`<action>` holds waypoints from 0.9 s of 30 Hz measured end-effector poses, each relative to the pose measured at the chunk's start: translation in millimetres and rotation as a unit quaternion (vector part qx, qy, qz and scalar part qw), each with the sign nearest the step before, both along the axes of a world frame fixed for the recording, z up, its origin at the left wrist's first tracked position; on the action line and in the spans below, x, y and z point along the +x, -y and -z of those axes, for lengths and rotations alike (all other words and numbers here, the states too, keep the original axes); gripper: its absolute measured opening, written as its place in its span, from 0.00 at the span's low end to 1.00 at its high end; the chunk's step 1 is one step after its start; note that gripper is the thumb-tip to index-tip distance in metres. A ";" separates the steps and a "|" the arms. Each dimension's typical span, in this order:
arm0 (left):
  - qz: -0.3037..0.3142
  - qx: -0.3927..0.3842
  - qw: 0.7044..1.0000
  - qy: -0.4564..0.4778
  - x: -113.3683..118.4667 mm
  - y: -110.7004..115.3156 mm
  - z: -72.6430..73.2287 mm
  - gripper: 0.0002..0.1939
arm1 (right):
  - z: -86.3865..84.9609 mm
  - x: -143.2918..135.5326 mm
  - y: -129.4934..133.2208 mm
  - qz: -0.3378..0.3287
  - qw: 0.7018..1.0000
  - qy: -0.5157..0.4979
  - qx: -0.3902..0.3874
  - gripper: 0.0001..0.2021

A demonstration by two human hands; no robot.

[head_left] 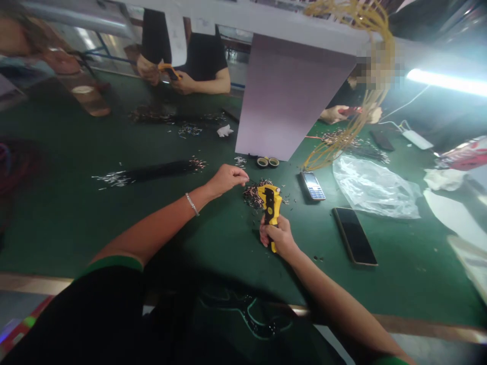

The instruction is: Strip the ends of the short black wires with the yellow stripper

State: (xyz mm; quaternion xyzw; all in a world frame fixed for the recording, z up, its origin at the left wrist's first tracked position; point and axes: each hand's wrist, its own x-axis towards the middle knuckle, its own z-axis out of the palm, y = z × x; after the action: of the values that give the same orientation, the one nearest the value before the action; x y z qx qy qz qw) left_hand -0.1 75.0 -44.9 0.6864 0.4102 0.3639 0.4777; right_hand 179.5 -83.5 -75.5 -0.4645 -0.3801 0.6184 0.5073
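Note:
My right hand is wrapped round the handles of a yellow and black wire stripper, its head pointing away from me. To the left, my left hand is closed in a pinch on what looks like a thin dark wire, its end close to the stripper's head. Under and beside the tool lies a heap of small cut insulation bits. A bundle of black wires with bare, light ends rests on the table beyond my left forearm.
On the green table lie a keypad phone, a smartphone, a clear plastic bag and two tape rolls. A white panel stands ahead, with yellow wires hanging beside it. Co-workers' hands work across the table.

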 end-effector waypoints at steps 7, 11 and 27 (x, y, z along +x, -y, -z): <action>0.038 -0.011 0.999 0.000 -2.1 3.5 -6.3 0.10 | -3.3 1.3 -0.1 -0.018 1.000 -0.005 -0.004 0.09; 0.054 -0.004 0.998 -0.028 -1.9 10.0 -12.5 0.10 | -5.9 2.8 0.9 -0.020 1.000 -0.016 0.001 0.09; -0.083 0.086 0.992 -0.048 -23.5 13.4 -38.3 0.10 | -13.2 25.7 2.7 0.023 0.974 0.195 0.115 0.10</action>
State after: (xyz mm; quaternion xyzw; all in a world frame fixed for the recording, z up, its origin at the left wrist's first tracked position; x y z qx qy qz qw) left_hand -23.7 61.6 -6.6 0.7054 0.4552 0.4027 0.3648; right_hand 205.2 -86.2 -62.3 -0.5231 -0.5294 0.4563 0.4877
